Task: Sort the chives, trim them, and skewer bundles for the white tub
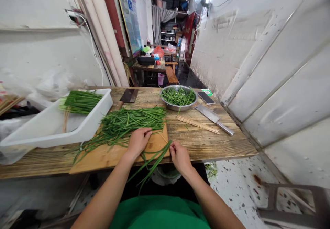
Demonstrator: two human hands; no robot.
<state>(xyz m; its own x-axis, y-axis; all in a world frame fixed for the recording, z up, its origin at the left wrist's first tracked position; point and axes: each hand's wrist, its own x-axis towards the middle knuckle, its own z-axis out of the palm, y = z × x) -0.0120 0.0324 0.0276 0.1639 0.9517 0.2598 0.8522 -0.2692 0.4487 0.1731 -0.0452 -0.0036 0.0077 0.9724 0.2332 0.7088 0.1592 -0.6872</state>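
A large pile of green chives point(134, 119) lies across a wooden cutting board point(103, 157). My left hand point(139, 141) is at the near edge of this pile, its fingers pinched together; whatever is between them is too small to make out. My right hand point(180, 157) is closed at the board's right edge, its fingertips on the ends of a small bunch of chives point(157, 158). The loose ends of that bunch hang over the table's front edge. A thin bamboo skewer point(163, 138) shows on the board between my hands.
Further back stands a metal bowl point(177, 106) heaped with chives. Bamboo skewers point(198, 124), a cleaver point(215, 119) and a phone point(206, 97) lie to the right. On the left, a white plastic tray point(87, 131) holds more chives. A dark blade point(129, 96) lies behind the pile.
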